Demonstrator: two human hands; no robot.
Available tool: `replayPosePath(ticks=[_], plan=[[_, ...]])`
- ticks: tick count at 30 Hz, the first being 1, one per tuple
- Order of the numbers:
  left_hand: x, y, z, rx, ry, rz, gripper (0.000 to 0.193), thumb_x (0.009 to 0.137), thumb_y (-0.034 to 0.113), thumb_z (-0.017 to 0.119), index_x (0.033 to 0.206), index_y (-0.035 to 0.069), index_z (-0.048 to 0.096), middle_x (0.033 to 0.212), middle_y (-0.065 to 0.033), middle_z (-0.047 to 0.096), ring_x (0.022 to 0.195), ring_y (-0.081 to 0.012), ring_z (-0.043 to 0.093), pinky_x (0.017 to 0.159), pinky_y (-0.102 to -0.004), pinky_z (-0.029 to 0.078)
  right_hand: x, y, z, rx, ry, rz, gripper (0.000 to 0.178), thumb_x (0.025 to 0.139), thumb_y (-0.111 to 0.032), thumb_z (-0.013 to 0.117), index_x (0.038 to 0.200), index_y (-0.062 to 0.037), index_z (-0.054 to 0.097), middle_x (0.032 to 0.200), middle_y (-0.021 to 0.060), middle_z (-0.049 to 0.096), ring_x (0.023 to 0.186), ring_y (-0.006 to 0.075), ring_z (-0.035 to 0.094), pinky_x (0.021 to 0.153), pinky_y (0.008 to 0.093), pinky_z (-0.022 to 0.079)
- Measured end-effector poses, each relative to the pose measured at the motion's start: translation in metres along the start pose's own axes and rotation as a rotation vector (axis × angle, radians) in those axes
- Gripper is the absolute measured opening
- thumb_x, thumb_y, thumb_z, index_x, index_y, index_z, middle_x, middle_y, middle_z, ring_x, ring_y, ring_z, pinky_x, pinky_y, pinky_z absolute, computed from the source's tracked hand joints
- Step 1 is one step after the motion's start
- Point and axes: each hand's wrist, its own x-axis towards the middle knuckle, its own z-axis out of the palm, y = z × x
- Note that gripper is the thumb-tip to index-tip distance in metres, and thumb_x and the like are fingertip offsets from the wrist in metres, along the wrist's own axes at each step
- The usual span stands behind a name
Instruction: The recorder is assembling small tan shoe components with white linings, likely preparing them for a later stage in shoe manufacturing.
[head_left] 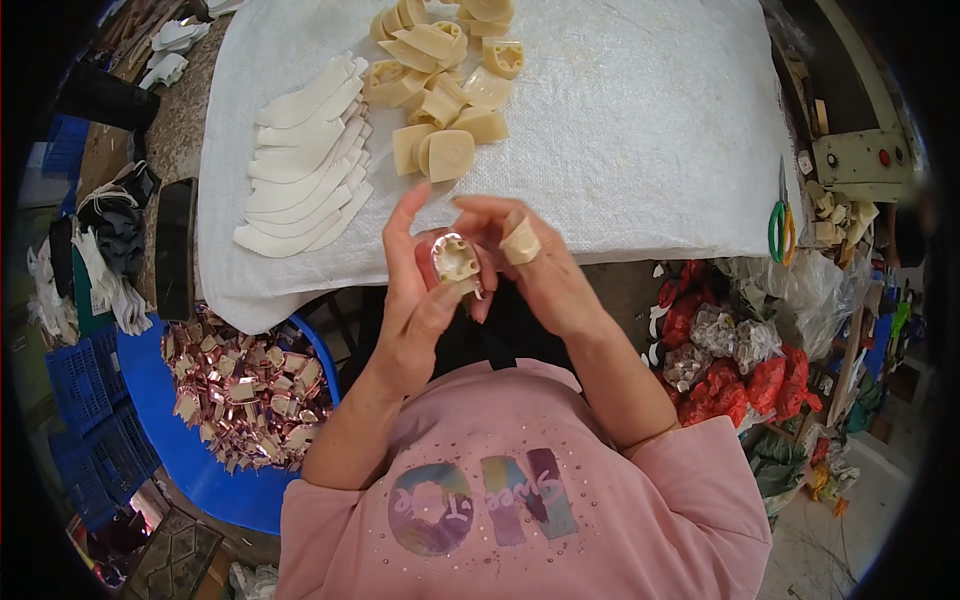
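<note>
A shoe heel (455, 259) with a shiny pink metallic covering is gripped in my left hand (409, 300). Its hollow, cream-coloured end, with holes, faces up, and a narrow strip of pink edge hangs at its lower right. Bent fingers of my right hand (543, 255) close in on the heel's right side; their tips are partly hidden. Beige tape (520, 238) wraps one finger of that hand. Beyond my hands lies a pile of bare beige heels (447, 154). Left of them, overlapping curved white pieces (300, 205) are fanned out in a row.
A white woven sheet (640, 130) covers the table. At lower left, a blue tub (160, 400) holds many pink metallic heels (245, 390). Scissors (780, 225) hang at the table's right edge. Red bags (730, 390) and clear plastic (800, 290) crowd the right side.
</note>
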Motion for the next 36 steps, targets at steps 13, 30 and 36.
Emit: replayPosePath(ticks=[13,30,36], plan=[[-0.005,0.005,-0.002,0.542,0.131,0.150,0.062,0.085,0.025,0.065,0.130,-0.003,0.032,0.099,-0.0168,0.056,0.087,-0.0229,0.060,0.078,-0.0293,0.048,0.004,-0.010,0.002,-0.688,0.086,-0.398,0.027,0.087,-0.026,0.058,0.092,0.0012,0.057,0.074,0.0106,0.056,0.068,0.0210,0.057,0.061,0.0300,0.045],[0.005,0.017,0.001,0.902,0.124,0.235,0.042,0.067,-0.002,0.073,0.103,-0.001,0.053,0.084,-0.0095,0.058,0.065,-0.0179,0.059,0.055,-0.0273,0.049,0.013,-0.004,-0.002,-0.697,0.201,-0.305,0.016,0.088,-0.018,0.056,0.082,-0.0025,0.057,0.066,0.0014,0.054,0.057,0.0081,0.050,0.048,0.0242,0.040],[0.004,0.011,0.000,0.978,0.163,0.349,0.042,0.060,0.004,0.078,0.092,0.000,0.051,0.075,-0.0091,0.059,0.057,-0.0189,0.062,0.050,-0.0301,0.049,0.006,-0.003,-0.019,-0.139,-0.093,-0.004,0.018,0.093,-0.018,0.051,0.091,-0.0030,0.060,0.078,-0.0004,0.058,0.066,0.0101,0.053,0.057,0.0248,0.044]])
